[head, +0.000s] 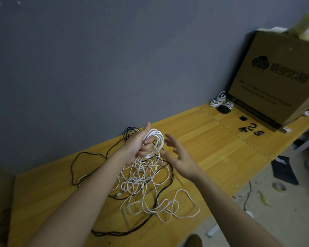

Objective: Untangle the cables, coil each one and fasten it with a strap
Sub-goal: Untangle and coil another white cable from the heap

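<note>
My left hand [139, 145] is raised above the wooden table [212, 139] and grips a white cable coil [156, 141] of several loops. My right hand [178, 155] hovers just right of the coil with fingers spread, holding nothing. Below both hands lies a tangle of white cables [150, 189] mixed with black cables [89, 168]. Loose white strands hang from the coil down into the tangle. Several black straps [251, 129] lie farther right on the table.
A large cardboard box [275, 77] stands at the table's far right, with finished white coils [221, 101] and a black coil [224, 110] beside it. A grey wall runs behind the table. The floor at right holds tape [278, 187] and scraps.
</note>
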`<state>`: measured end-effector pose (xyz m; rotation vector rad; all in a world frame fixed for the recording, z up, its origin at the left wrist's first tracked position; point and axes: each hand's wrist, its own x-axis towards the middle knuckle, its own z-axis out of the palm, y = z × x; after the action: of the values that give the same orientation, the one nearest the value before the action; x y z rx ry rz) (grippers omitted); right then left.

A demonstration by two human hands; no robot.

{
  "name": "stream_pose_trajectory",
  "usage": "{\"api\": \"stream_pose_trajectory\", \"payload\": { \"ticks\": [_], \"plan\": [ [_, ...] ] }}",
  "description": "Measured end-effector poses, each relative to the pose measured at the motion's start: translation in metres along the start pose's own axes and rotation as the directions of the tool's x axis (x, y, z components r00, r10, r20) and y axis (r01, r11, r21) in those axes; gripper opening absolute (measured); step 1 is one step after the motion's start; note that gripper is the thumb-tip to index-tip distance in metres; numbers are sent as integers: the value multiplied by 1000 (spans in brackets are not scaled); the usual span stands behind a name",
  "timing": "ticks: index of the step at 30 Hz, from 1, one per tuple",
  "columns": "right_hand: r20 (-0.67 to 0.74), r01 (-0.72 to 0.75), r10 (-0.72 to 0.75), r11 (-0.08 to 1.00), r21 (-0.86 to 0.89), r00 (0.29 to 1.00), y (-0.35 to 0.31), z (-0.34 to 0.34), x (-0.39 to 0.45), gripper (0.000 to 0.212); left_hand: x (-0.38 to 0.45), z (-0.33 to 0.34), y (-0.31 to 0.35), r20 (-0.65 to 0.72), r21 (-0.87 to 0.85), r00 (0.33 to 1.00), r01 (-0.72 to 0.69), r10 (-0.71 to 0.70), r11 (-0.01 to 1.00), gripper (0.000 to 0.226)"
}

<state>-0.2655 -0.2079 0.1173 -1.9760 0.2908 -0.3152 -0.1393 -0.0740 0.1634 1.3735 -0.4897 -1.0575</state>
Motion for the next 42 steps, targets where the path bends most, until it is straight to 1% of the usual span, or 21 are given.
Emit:
{"api": "stream_pose_trajectory", "payload": {
  "ticks": [2, 4, 6, 8, 11, 13, 15, 17, 19, 22, 24, 25, 26, 28, 30, 32, 35, 37, 38, 40, 42],
  "plan": [
    [100, -45, 22, 972, 231, 995, -17, -1, 6, 65, 0, 3, 3, 124, 30, 992, 28, -31, 999, 60],
    [199, -108, 40, 933, 342, 979, -26, -1, 12, 64, 0, 4, 5, 224, 25, 973, 57, -61, 998, 60],
    [250, -120, 26, 921, 370, 968, -29, -2, 14, 53, -1, 3, 6, 271, 7, 959, 81, -80, 997, 62],
    [246, -112, 21, 926, 362, 969, -26, 1, 14, 43, -2, 1, 6, 278, 16, 956, 98, -98, 995, 63],
    [176, -93, 28, 923, 374, 984, -24, 7, 14, 24, -5, 2, 8, 210, 131, 974, 55, -82, 990, 60],
    [137, -102, 52, 914, 392, 989, -26, 10, 14, 18, -4, 4, 9, 126, 223, 992, -15, -13, 975, 54],
    [114, -103, 64, 922, 374, 991, -26, 10, 15, 18, -2, 3, 7, 35, 320, 997, -72, 64, 945, 49],
    [88, -102, 76, 934, 342, 993, -28, 9, 15, 21, 1, -1, 3, -21, 378, 992, -110, 127, 919, 48],
    [80, -140, 117, 898, 417, 990, -30, 10, 14, 19, 3, -3, 0, -22, 376, 988, -132, 152, 917, 46],
    [106, -225, 203, 763, 606, 974, -31, 12, 14, 18, 5, 0, -1, -26, 308, 986, -149, 165, 940, 44],
    [109, -238, 224, 700, 674, 968, -34, 13, 13, 17, 6, 2, -2, -38, 250, 986, -151, 165, 956, 44],
    [98, -231, 225, 704, 672, 969, -35, 13, 13, 18, 7, 3, -3, -40, 214, 987, -146, 158, 966, 44],
    [75, -218, 221, 739, 638, 972, -37, 13, 13, 19, 8, 5, -4, -39, 167, 988, -138, 146, 976, 44],
    [18, -183, 201, 842, 507, 979, -39, 13, 13, 22, 9, 8, -6, -41, 70, 992, -115, 118, 991, 41],
    [-24, -130, 149, 923, 363, 989, -40, 10, 13, 24, 10, 10, -7, -47, 77, 992, -110, 113, 991, 40],
    [-52, -69, 87, 960, 273, 995, -43, 3, 14, 23, 8, 9, -6, -30, 123, 993, -106, 111, 987, 38],
    [-5, -44, 45, 992, 116, 999, -42, -4, 18, 21, 0, 5, 3, 78, 74, 997, -30, 24, 997, 33],
    [65, 1, 1, 1000, -18, 998, -41, -7, 22, 20, -4, 5, 7, 147, 85, 988, 37, -49, 996, 39],
    [90, 19, -11, 997, -79, 996, -42, -8, 24, 21, -4, 7, 7, 140, 120, 988, 42, -58, 992, 44],
    [93, 40, -30, 993, -111, 995, -48, -12, 28, 22, 1, 10, 3, 44, 221, 998, -43, 34, 974, 46],
    [57, 40, -40, 999, -1, 998, -54, -15, 31, 21, 6, 14, 0, -53, 280, 982, -158, 179, 947, 44]
  ]
}}
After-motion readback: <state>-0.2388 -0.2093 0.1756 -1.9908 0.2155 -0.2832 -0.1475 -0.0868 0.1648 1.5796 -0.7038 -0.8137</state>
